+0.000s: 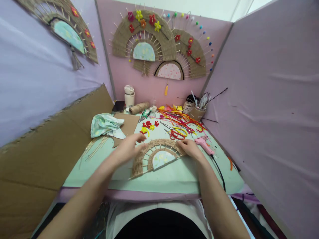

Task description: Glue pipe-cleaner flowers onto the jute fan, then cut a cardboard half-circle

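A half-round fan (137,166) woven of brown twine over thin sticks lies on the table in front of me. Pale green patterned fabric (163,158) covers its inner half-circle. My right hand (190,148) pinches the fan's right upper edge, with thumb and fingers closed on it. Over the upper left side, my left hand (132,146) hovers with fingers apart and nothing in it. Beyond the fan are red flowers (148,124) and a yellow flower (152,127), small and fuzzy-looking. Red-handled scissors (177,134) and yellow-handled scissors (181,130) lie behind it.
A pink glue gun (204,146) with a black cord rests at right. Colourful fuzzy stems (184,119) spread at the back, near a stick-filled holder (196,114). Crumpled fabric (106,125), cardboard (128,122) and thin sticks (98,147) lie left. Finished fans (119,43) hang behind.
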Demonstrator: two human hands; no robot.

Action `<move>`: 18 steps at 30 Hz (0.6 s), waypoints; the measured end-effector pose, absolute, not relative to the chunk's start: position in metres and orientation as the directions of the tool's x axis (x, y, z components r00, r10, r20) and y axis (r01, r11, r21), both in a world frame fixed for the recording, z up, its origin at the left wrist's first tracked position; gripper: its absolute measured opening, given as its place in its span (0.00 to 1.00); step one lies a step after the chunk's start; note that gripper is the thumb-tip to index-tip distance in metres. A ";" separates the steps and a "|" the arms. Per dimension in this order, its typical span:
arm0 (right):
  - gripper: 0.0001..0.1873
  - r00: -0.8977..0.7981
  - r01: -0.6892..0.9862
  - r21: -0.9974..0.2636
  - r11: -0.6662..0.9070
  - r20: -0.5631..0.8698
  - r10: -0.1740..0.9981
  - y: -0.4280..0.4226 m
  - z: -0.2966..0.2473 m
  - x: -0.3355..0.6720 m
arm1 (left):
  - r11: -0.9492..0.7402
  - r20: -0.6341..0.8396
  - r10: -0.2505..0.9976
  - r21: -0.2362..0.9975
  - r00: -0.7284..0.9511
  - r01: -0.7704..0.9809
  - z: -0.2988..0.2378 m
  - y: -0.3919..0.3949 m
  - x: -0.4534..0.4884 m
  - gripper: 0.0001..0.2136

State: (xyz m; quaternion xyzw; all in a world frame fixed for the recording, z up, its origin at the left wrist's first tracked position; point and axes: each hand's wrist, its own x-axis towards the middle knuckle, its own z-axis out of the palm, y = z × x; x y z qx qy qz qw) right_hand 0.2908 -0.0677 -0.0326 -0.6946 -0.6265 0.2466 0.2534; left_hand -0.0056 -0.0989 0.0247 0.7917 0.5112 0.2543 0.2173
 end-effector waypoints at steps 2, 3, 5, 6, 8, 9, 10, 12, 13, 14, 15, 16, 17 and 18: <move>0.21 0.072 0.767 -0.640 -0.055 0.000 0.997 -0.076 -0.032 0.288 | -0.503 0.251 0.864 0.428 0.436 0.751 0.000 -0.135 0.015 0.18; 0.20 0.070 0.775 -0.630 -0.048 0.009 0.998 -0.079 -0.033 0.287 | -0.522 0.259 0.852 0.345 0.455 0.780 -0.013 -0.149 0.024 0.22; 0.19 0.065 0.794 -0.607 -0.031 0.035 0.997 -0.085 -0.034 0.286 | -0.510 0.263 0.852 0.221 0.453 0.831 -0.037 -0.165 0.038 0.24; 0.19 0.059 0.807 -0.591 -0.014 0.058 0.997 -0.088 -0.035 0.285 | -0.503 0.261 0.853 0.181 0.452 0.845 -0.046 -0.167 0.042 0.24; 0.18 0.044 0.829 -0.558 0.027 0.114 0.993 -0.092 -0.039 0.284 | -0.494 0.256 0.854 0.122 0.453 0.861 -0.055 -0.161 0.043 0.22; 0.18 0.038 0.836 -0.547 0.044 0.139 0.990 -0.094 -0.042 0.284 | -0.491 0.253 0.854 0.103 0.455 0.865 -0.056 -0.154 0.041 0.20; 0.18 0.037 0.838 -0.543 0.056 0.157 0.987 -0.095 -0.044 0.284 | -0.488 0.248 0.856 0.092 0.454 0.868 -0.056 -0.147 0.040 0.19; 0.17 0.045 0.825 -0.563 0.060 0.172 0.984 -0.096 -0.049 0.284 | -0.476 0.234 0.864 0.097 0.445 0.874 -0.052 -0.134 0.038 0.18; 0.17 0.055 0.812 -0.581 0.061 0.180 0.982 -0.097 -0.052 0.284 | -0.472 0.229 0.869 0.115 0.439 0.874 -0.048 -0.130 0.038 0.18; 0.16 0.074 0.795 -0.603 0.061 0.197 0.978 -0.097 -0.054 0.284 | -0.470 0.231 0.872 0.144 0.432 0.871 -0.044 -0.129 0.039 0.18; 0.16 0.101 0.777 -0.627 0.061 0.221 0.970 -0.097 -0.057 0.284 | -0.477 0.244 0.869 0.184 0.431 0.859 -0.038 -0.132 0.039 0.18; 0.17 0.136 0.758 -0.649 0.062 0.250 0.959 -0.097 -0.059 0.285 | -0.498 0.265 0.859 0.234 0.438 0.835 -0.032 -0.138 0.039 0.18; 0.18 0.174 0.741 -0.668 0.063 0.282 0.943 -0.098 -0.062 0.285 | -0.524 0.295 0.845 0.291 0.446 0.801 -0.024 -0.147 0.038 0.18; 0.18 0.211 0.727 -0.683 0.068 0.316 0.925 -0.099 -0.064 0.286 | -0.567 0.327 0.820 0.352 0.469 0.745 -0.015 -0.160 0.035 0.19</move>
